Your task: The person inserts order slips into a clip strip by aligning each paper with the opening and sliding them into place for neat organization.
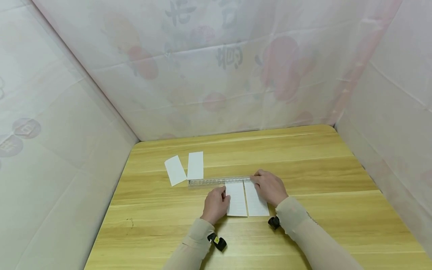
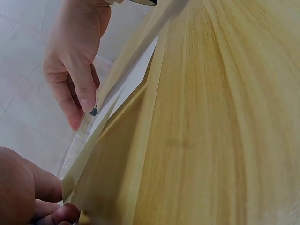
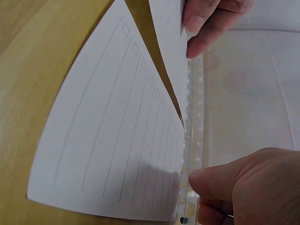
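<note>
Your right hand (image 1: 269,187) pinches the ruler (image 1: 209,182), your left hand (image 1: 214,206) pinches the left card (image 1: 237,199) on the ruler's near side, the right card (image 1: 256,200) seems already aligned there, and two loose cards (image 1: 195,165) by its left end probably remain.

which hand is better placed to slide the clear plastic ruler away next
Probably the right hand: it grips the long, clear plastic ruler near its right end, while the left hand is occupied at the left edge of a white, lined paper rectangle.
</note>
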The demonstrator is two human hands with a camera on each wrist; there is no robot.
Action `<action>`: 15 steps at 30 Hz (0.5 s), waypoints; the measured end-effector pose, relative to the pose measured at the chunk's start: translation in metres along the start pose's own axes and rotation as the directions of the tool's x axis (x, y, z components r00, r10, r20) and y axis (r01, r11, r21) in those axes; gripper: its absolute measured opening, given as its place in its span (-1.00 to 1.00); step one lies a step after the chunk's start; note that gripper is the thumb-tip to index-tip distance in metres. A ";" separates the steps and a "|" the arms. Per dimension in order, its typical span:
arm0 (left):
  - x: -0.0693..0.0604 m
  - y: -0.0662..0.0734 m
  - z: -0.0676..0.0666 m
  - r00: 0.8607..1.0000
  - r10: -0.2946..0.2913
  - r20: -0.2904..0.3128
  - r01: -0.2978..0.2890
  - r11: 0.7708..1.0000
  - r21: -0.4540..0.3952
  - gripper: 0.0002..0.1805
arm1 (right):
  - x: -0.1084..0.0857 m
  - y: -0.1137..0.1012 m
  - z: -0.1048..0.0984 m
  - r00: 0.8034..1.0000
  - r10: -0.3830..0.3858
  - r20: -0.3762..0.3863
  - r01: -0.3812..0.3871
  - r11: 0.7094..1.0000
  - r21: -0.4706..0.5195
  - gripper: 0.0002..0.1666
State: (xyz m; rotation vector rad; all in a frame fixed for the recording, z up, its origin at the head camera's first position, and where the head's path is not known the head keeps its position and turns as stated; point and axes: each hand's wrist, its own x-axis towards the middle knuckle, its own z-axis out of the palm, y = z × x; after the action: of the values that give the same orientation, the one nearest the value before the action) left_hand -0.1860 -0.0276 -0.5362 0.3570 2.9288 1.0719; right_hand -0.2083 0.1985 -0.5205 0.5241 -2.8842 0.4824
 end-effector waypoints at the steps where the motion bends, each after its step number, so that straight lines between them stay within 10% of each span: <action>1: -0.001 0.000 0.000 1.000 0.000 0.003 0.000 1.000 -0.003 -0.68 | 0.000 0.000 0.000 1.000 -0.003 0.001 0.003 1.000 0.001 -0.69; 8: 0.000 0.003 -0.007 0.998 0.008 0.056 -0.008 1.000 0.002 -0.86 | 0.002 0.001 -0.007 1.000 0.008 0.022 -0.008 1.000 0.006 -0.67; 15: 0.006 0.009 -0.021 0.979 0.028 0.202 -0.047 0.995 0.088 -0.20 | 0.005 0.004 -0.015 0.999 0.022 0.023 -0.022 1.000 0.003 -0.67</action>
State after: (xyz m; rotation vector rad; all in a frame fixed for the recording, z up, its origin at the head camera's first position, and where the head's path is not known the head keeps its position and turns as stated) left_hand -0.1916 -0.0332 -0.5134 0.4927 2.8069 0.8504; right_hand -0.2127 0.2059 -0.5067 0.5015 -2.9145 0.4876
